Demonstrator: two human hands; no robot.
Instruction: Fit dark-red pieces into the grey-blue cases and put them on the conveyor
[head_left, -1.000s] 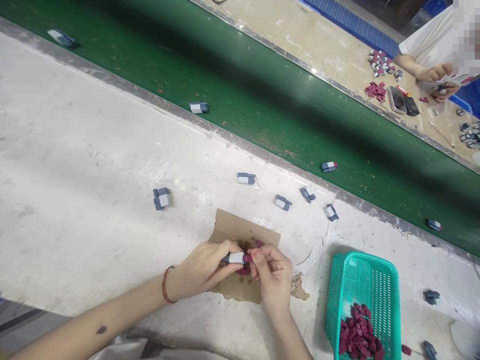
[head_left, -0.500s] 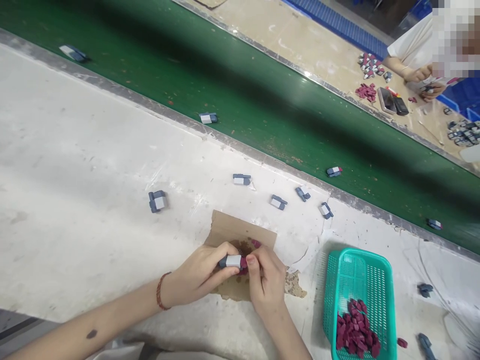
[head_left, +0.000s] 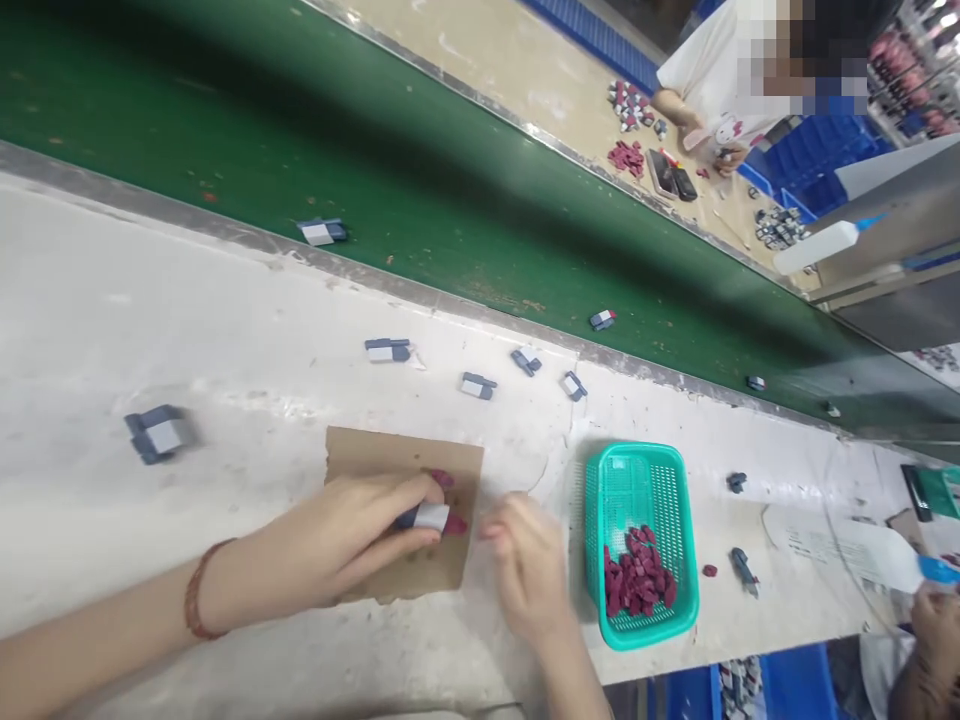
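Head view. My left hand [head_left: 341, 540] lies on a torn piece of brown cardboard [head_left: 390, 460] spread on the white, scuffed bench [head_left: 225, 330]. Its fingers pinch a small grey-and-white plastic piece with a dark-red tip [head_left: 431, 518], pressed down against the cardboard. A red cord bracelet [head_left: 196, 603] sits on that wrist.

My right hand [head_left: 525, 565] is blurred, just right of the piece and not touching it; fingers look loosely curled, holding nothing that I can make out.

Right of that hand, a teal perforated plastic basket [head_left: 637, 470] stands on the bench with a heap of dark-red plastic bits [head_left: 636, 580] in its near end.

Loose grey-and-white pieces are scattered beyond the cardboard: one far left [head_left: 157, 435], one [head_left: 388, 349], one [head_left: 478, 385], two more near the bench edge.

A green conveyor belt [head_left: 375, 150] runs along the far side, carrying a few such pieces [head_left: 321, 231].

Across the belt, a person in a white shirt [head_left: 705, 65] works at another bench with similar parts.
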